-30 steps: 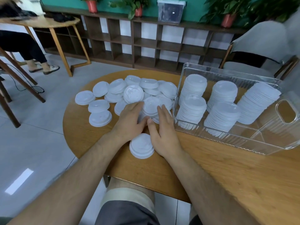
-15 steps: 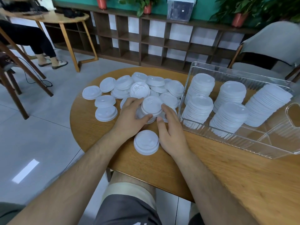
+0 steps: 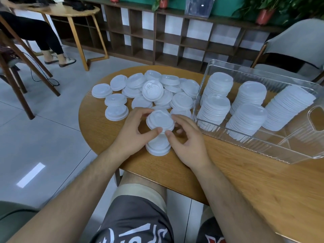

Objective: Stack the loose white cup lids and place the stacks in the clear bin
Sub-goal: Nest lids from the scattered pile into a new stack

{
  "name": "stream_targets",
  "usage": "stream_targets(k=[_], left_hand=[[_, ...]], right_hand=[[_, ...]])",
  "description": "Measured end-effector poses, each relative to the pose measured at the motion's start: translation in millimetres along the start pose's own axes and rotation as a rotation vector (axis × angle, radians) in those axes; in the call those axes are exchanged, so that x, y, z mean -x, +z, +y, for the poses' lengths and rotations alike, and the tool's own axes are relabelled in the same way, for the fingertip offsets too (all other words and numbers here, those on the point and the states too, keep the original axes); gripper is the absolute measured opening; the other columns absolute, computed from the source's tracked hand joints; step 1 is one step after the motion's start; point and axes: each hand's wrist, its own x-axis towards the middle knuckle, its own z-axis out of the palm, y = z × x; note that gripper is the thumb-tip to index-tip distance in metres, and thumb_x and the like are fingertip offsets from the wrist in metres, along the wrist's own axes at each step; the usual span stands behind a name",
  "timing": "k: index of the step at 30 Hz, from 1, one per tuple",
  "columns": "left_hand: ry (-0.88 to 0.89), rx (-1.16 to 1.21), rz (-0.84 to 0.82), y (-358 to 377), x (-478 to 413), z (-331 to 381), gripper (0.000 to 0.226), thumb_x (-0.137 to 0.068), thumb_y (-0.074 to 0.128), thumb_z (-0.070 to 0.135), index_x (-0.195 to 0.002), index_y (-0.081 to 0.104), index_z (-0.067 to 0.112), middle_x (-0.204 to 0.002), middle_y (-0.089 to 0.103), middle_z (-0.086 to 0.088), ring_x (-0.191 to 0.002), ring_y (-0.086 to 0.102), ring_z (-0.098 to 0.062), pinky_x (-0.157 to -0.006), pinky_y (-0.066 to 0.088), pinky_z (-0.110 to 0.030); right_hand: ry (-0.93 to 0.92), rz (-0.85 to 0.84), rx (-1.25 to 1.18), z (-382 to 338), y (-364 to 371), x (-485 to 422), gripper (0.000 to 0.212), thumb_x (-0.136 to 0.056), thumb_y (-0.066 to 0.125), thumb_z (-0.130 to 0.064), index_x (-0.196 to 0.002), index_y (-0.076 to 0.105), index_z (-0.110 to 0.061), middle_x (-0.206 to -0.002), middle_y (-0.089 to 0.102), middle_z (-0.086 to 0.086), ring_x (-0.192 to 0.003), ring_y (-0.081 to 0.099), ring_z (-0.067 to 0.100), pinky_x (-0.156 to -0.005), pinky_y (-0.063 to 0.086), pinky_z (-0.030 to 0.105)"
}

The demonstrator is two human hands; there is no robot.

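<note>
Right now your left hand (image 3: pixel 133 132) and right hand (image 3: pixel 189 146) share one small bunch of lids (image 3: pixel 160 120). Your fingers (image 3: pixel 157 131) are curled close round its rim from both sides, with the thumbs on the near edge. You hold it just above the short stack (image 3: pixel 157 149) standing near the near edge of the counter (image 3: pixel 228 181), probably so it can drop squarely and nest. Using two hands likely keeps the thin lids level and lined up.

The loose lids (image 3: pixel 182 100) lie in an overlapping heap just beyond, within easy reach. Most are dome up, and at least one shows its underside. To the right stands the clear bin (image 3: pixel 245 149) with five tall stacks (image 3: pixel 217 106) leaning inside. The bin's bare bottom shows at its right end by the handle cut-out, a likely spot for the next stack.

The counter is round and wood-grained. Around it are a grey tiled floor and dark open shelving (image 3: pixel 175 41) along the far wall, with potted plants on top. A grey chair (image 3: pixel 296 42) sits far right, and someone is seated at another wooden table (image 3: pixel 70 11) far left.
</note>
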Motion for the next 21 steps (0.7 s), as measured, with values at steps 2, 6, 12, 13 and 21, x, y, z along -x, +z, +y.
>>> stream_targets(k=[2,6,12,13,21], left_hand=[[0.029,-0.043,-0.053,-3,7,1,0.060,-0.080,0.077,0.044,-0.132,0.060,0.020,-0.126,0.055,0.007,-0.122,0.050,0.000,-0.098,0.033,-0.005],[0.054,-0.099,-0.130,-9,22,-6,0.062,-0.077,0.073,0.055,-0.130,0.062,0.025,-0.125,0.055,0.009,-0.124,0.052,-0.010,-0.106,0.040,-0.025],[0.056,-0.134,-0.148,-10,28,-12,0.062,-0.076,0.074,0.055,-0.129,0.063,0.026,-0.124,0.057,0.012,-0.123,0.054,-0.012,-0.106,0.044,-0.047],[0.051,-0.142,-0.152,-9,28,-13,0.062,-0.076,0.074,0.056,-0.129,0.063,0.027,-0.124,0.057,0.013,-0.122,0.054,-0.012,-0.106,0.044,-0.048],[0.013,-0.228,-0.186,-6,29,-15,0.063,-0.073,0.067,0.062,-0.129,0.063,0.032,-0.123,0.056,0.014,-0.122,0.049,-0.010,-0.111,0.035,-0.049]], right_hand=[[-0.025,-0.016,0.005,-2,-3,6,0.043,-0.087,0.077,-0.020,-0.128,0.067,-0.014,-0.129,0.059,-0.010,-0.118,0.058,0.012,-0.090,0.049,0.020],[-0.048,-0.109,0.025,-2,-8,16,0.045,-0.082,0.081,-0.016,-0.124,0.068,-0.012,-0.125,0.059,-0.002,-0.120,0.057,0.015,-0.094,0.048,0.023],[-0.017,-0.181,0.067,-2,-9,21,0.050,-0.080,0.082,-0.018,-0.127,0.066,-0.011,-0.124,0.056,-0.003,-0.117,0.056,0.011,-0.095,0.044,0.015],[-0.010,-0.187,0.072,-2,-9,21,0.050,-0.080,0.082,-0.017,-0.127,0.066,-0.011,-0.123,0.056,-0.003,-0.117,0.055,0.011,-0.095,0.043,0.015],[0.020,-0.208,0.110,2,-5,21,0.048,-0.080,0.081,-0.016,-0.126,0.068,-0.009,-0.120,0.054,-0.005,-0.114,0.052,-0.002,-0.098,0.041,0.013]])
